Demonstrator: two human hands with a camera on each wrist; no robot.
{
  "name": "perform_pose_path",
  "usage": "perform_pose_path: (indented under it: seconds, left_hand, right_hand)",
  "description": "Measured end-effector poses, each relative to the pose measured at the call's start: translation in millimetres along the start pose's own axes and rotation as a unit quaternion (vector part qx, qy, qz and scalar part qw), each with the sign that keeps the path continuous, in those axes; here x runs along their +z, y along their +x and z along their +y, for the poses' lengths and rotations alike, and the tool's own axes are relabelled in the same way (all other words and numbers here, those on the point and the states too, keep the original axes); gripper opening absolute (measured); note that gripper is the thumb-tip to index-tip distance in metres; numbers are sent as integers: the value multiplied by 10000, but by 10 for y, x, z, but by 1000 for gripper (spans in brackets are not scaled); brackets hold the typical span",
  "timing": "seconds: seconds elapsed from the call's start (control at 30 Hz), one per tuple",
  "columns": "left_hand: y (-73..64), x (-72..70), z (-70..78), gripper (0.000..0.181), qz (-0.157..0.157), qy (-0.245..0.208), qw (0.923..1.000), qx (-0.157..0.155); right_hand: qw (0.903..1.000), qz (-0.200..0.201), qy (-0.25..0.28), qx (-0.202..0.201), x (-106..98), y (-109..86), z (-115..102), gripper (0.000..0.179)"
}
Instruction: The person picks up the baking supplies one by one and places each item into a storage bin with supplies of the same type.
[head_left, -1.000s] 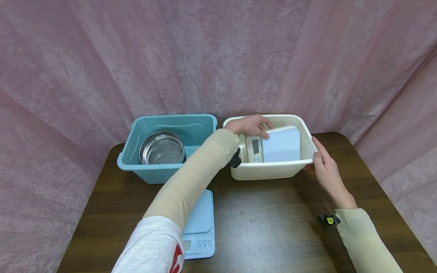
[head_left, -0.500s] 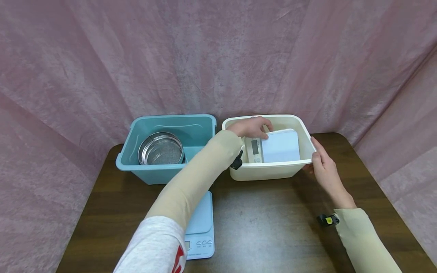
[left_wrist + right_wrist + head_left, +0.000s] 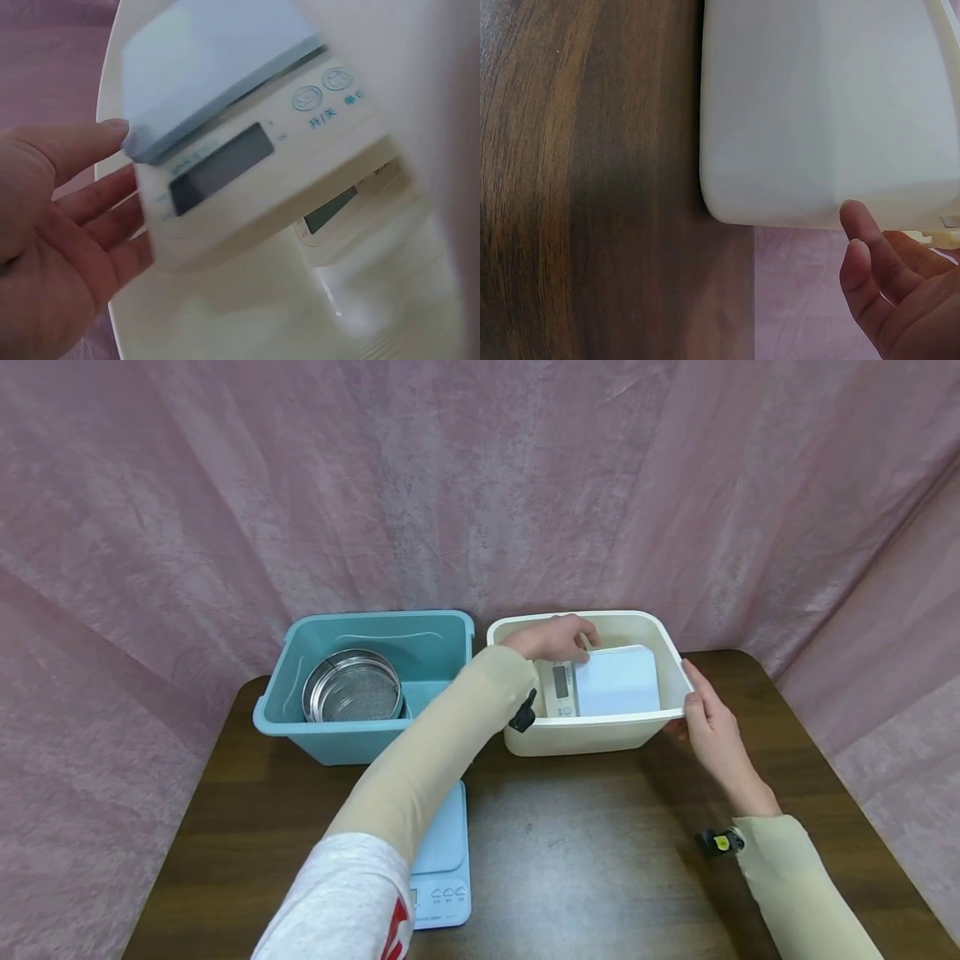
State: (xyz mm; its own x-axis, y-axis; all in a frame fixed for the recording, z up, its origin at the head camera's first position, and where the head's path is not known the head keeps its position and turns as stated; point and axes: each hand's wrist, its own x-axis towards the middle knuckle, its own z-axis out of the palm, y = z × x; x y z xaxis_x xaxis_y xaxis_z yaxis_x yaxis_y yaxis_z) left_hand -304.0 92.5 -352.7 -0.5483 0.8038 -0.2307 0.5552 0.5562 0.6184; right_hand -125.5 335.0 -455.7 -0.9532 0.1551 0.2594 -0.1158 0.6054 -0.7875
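In the head view my left hand (image 3: pixel 553 637) reaches into a cream-white bin (image 3: pixel 577 739) and holds a kitchen scale (image 3: pixel 618 681) by its far left corner. The left wrist view shows the thumb on the edge of the scale's pale blue platform (image 3: pixel 217 56), with fingers at its side and partly hidden. Below it in the bin lies a second white scale (image 3: pixel 337 217), partly covered. My right hand (image 3: pixel 716 727) grips the bin's right end at the rim. From the right wrist, its fingertips (image 3: pixel 855 214) show against the bin's outer wall.
Left of the white bin stands a teal bin (image 3: pixel 337 743) with round metal sieves (image 3: pixel 358 689) inside. A light blue kitchen scale (image 3: pixel 444 843) lies on the dark wooden table (image 3: pixel 570 860), partly behind my left forearm. Pink curtain (image 3: pixel 480 485) hangs behind the bins.
The held scale has sunk slightly in the white bin over the past second, its far edge coming lower. The left hand shifted very little; the right hand keeps its grip on the rim.
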Motion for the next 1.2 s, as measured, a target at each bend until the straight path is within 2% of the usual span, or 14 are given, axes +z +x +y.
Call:
perform_pose_path:
  seconds: [0.13,0.23,0.37,0.47,0.77,0.97,1.2]
  left_hand:
    - [-17,-39,-22,35,94,-222,9996,132]
    - [-51,-49,-14,32,146,-585,9981,81]
    - [-127,-21,11,26,196,-948,9952,111]
    - [-190,17,29,19,246,-1047,9938,272]
    - [-395,69,55,12,469,-1082,9896,823]
    - [-609,93,74,11,551,-989,9865,1183]
    - [-894,155,71,11,602,-791,9857,1364]
  right_hand:
    - [10000,11,50,2,1,-1,-10,54]
    - [10000,17,85,1,-1,-6,-13,54]
    - [10000,8,85,-8,-3,-12,-15,55]
    - [10000,27,60,24,1,-10,-18,54]
    - [9999,102,102,67,7,3,14,54]
    - [9999,125,62,76,8,1,3,54]
    - [9999,158,43,12,17,-5,-8,53]
